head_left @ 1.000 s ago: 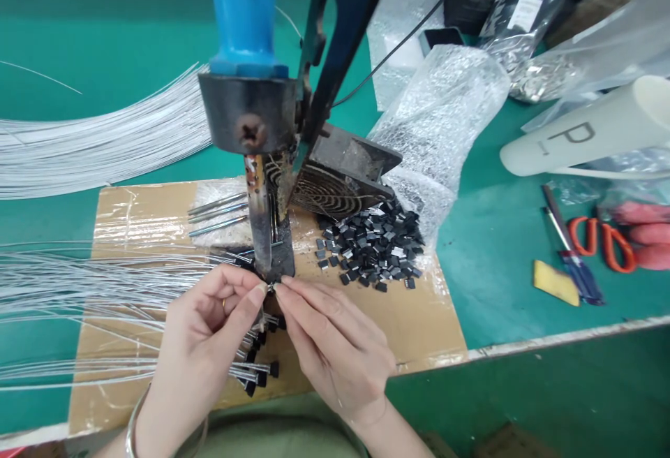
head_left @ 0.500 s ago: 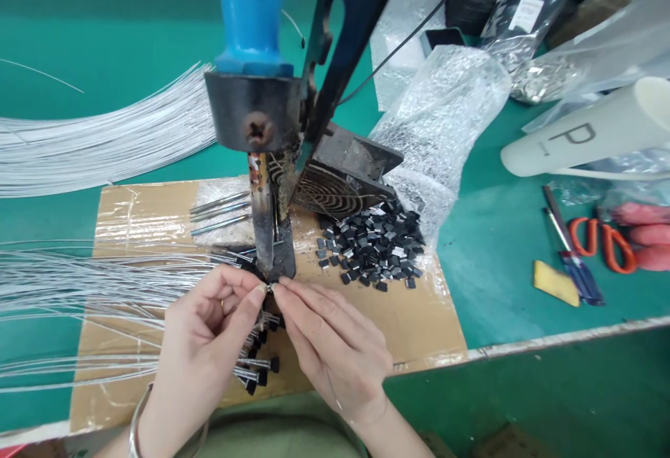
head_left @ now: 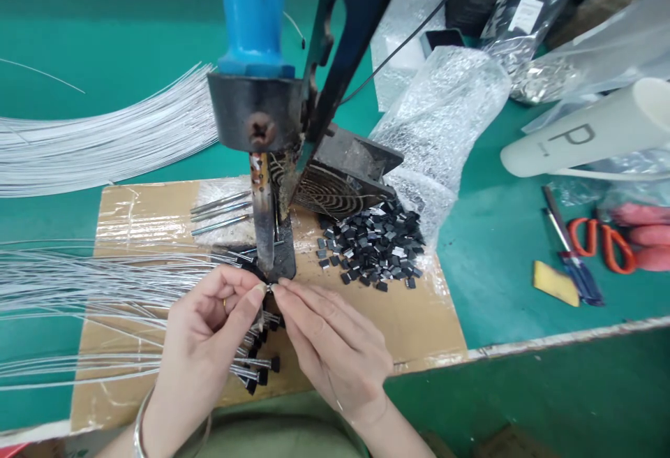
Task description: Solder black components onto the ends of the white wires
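Note:
My left hand (head_left: 217, 329) and my right hand (head_left: 335, 343) meet fingertip to fingertip just below the dark metal tip (head_left: 263, 234) of a blue-handled soldering iron (head_left: 251, 18). Both hands are closed in a pinch on something tiny at their fingertips, mostly hidden by the fingers. Beneath and left of my left hand, thin pale wires (head_left: 125, 287) run leftward. Black ends (head_left: 262, 376) of several wires show between the hands. A heap of small black connectors (head_left: 374, 245) lies right of the iron, on the cardboard sheet (head_left: 419, 332).
Behind the iron stand a black bracket (head_left: 348, 32) and a small fan (head_left: 335, 189). A wire bundle (head_left: 105, 147) lies at left, metal rods (head_left: 220, 207) nearer. Bubble wrap (head_left: 440, 116), a white cup (head_left: 581, 130), scissors (head_left: 618, 245), a screwdriver (head_left: 581, 276) and a yellow sponge (head_left: 555, 283) are at right.

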Demonstrator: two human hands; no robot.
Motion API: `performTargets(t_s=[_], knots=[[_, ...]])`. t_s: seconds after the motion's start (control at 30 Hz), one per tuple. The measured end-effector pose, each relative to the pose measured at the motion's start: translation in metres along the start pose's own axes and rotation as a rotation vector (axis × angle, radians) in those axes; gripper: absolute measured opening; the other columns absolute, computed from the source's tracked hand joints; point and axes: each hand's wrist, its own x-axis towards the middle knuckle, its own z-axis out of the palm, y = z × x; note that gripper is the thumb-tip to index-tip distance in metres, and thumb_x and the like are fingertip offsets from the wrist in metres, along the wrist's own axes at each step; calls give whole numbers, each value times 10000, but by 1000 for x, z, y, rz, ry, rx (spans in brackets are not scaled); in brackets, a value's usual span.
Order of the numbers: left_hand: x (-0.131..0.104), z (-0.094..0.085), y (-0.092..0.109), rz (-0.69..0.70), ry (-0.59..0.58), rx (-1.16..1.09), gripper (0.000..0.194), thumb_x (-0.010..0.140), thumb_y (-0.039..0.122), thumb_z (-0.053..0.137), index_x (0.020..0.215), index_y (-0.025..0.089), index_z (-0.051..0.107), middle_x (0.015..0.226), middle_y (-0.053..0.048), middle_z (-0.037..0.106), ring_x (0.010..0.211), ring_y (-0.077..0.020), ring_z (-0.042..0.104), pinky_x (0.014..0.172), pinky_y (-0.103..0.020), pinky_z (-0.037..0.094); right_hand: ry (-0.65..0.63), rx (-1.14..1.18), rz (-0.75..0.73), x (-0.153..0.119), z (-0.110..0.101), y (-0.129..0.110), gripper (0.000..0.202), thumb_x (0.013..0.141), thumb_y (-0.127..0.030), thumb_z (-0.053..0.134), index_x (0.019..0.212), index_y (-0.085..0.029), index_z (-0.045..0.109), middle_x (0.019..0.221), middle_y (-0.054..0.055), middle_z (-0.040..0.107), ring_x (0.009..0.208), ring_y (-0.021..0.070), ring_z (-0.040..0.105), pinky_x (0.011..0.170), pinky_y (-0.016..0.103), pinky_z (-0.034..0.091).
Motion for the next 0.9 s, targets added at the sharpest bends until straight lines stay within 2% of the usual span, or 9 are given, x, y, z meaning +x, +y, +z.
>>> performTargets(t_s=[0.13, 0.23, 0.37, 0.4, 0.47, 0.5, 0.57, 0.73, 0.9], knots=[[1, 1, 1, 9, 0, 5, 242, 870, 402, 866, 832, 200, 739, 683, 35, 627, 552, -58, 452, 460, -117, 340, 37, 58, 47, 2, -2, -1, 304, 968, 11, 691, 1234, -113, 773, 1077, 138, 867, 981, 225, 843, 927, 303, 702], [2, 0, 1, 21, 8, 43, 223, 886, 390, 845, 824, 203, 740, 621, 56, 546, 515, -55, 373, 443, -121, 310, 69, 157, 137, 0, -6, 0, 314, 1069, -103, 562, 1317, -139, 751, 1097, 135, 836, 993, 232, 808, 871, 364, 687], [1, -1, 1, 25, 25, 69, 184, 879, 357, 840, 828, 207, 745, 632, 51, 555, 509, -57, 360, 430, -132, 282, 183, 143, 353, -8, -8, 2, 462, 1160, -353, 338, 1430, -185, 674, 787, 39, 658, 658, 191, 611, 643, 372, 564], [1, -1, 1, 24, 27, 75, 173, 874, 345, 841, 830, 207, 748, 639, 49, 562, 511, -57, 364, 432, -134, 283, 231, 161, 408, -9, -8, 1, 428, 1158, -375, 353, 1363, -197, 684, 746, 15, 605, 612, 177, 553, 608, 353, 526], [1, -1, 2, 19, 27, 85, 153, 869, 325, 845, 833, 209, 752, 633, 50, 554, 511, -59, 364, 434, -137, 281, 279, 236, 498, -9, -8, 0, 322, 1155, -341, 402, 1049, -226, 684, 714, -8, 552, 586, 155, 502, 579, 324, 463], [1, -1, 3, 18, 25, 88, 153, 866, 323, 848, 831, 209, 753, 625, 52, 546, 508, -59, 362, 431, -139, 275, 261, 271, 542, -8, -8, -1, 340, 1153, -313, 425, 890, -235, 626, 701, -12, 541, 590, 148, 500, 579, 317, 440], [1, -1, 4, 15, 20, 85, 172, 863, 339, 853, 825, 207, 750, 628, 48, 553, 508, -61, 373, 426, -142, 274, 145, 322, 641, -2, -8, -4, 406, 1143, -291, 479, 744, -236, 529, 671, -20, 533, 604, 142, 510, 593, 311, 418], [-1, -3, 0, -6, -16, 71, 196, 894, 377, 846, 863, 207, 752, 688, 32, 631, 520, -55, 420, 443, -133, 301, -151, 429, 744, 14, -6, -9, 371, 1128, -340, 520, 793, -212, 617, 715, -21, 576, 656, 134, 524, 610, 294, 396], [-5, -6, 0, 10, -38, 79, 200, 921, 392, 831, 883, 212, 753, 729, 22, 681, 580, -61, 500, 486, -115, 345, -199, 559, 761, 20, 1, -9, 367, 1108, -312, 531, 759, -209, 574, 732, -25, 565, 686, 128, 515, 616, 274, 384]])
